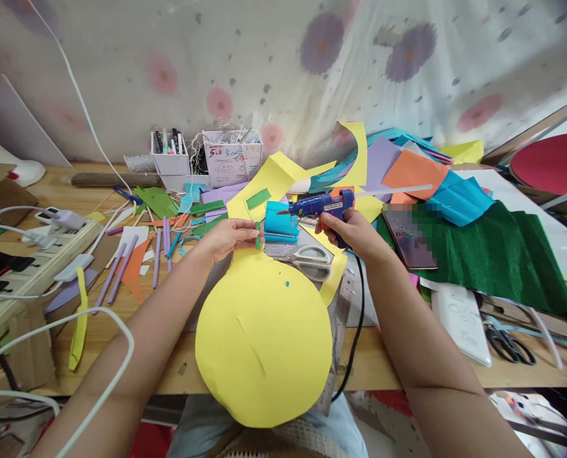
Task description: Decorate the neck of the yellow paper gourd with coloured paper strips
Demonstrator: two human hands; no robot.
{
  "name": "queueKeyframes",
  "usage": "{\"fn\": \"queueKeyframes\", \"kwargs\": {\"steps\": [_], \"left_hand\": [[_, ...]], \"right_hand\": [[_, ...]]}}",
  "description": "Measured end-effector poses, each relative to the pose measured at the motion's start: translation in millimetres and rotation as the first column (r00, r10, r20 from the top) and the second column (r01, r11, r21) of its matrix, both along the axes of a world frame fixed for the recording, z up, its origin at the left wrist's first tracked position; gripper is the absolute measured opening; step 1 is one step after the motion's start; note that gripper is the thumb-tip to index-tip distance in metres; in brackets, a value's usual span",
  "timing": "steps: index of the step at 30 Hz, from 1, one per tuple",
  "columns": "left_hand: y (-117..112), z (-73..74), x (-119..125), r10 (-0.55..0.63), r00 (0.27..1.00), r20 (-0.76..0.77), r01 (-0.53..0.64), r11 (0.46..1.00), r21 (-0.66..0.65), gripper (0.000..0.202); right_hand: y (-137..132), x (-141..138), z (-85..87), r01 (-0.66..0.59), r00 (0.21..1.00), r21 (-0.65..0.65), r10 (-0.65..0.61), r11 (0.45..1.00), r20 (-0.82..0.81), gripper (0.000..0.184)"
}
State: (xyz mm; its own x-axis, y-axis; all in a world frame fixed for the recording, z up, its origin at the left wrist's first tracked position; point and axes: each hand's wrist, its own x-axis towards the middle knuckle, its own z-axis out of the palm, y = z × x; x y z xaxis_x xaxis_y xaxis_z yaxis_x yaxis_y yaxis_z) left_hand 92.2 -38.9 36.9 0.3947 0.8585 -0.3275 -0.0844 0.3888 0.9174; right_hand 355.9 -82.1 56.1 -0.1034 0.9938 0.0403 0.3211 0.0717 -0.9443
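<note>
My left hand (230,236) pinches a small green paper roll (258,238), held upright between thumb and fingers. In my right hand (352,234) is a blue hot glue gun (322,205), its nozzle pointing left toward the green roll but apart from it. A white glue stick (398,190) juts from the gun's back. Turquoise paper pieces (279,219) lie between and behind the hands. Below them a large round yellow paper disc (264,337) overhangs the table's front edge. Grey-handled scissors (314,262) rest beside the disc, under the glue gun.
A steel ruler (336,340) and the gun's black cord (361,318) run down right of the disc. A phone (410,238) lies on dark green paper (474,251). Left are purple paper sticks (123,268) and a power strip (39,267). White boxes (233,159) stand behind.
</note>
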Motion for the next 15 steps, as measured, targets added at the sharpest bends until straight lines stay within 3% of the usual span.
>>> {"fn": "queueKeyframes", "kwargs": {"steps": [10, 15], "left_hand": [[1.9, -3.0, -3.1, -0.073, 0.997, 0.029, 0.072, 0.996, 0.053, 0.026], [0.4, -2.6, -0.8, -0.051, 0.998, 0.039, 0.048, 0.997, 0.068, 0.027]], "right_hand": [[3.1, 2.8, -4.4, -0.004, 0.997, 0.013, 0.004, 1.000, -0.074, 0.042], [3.5, 0.5, -3.8, -0.011, 0.997, 0.021, 0.012, 1.000, -0.077, 0.042]]}}
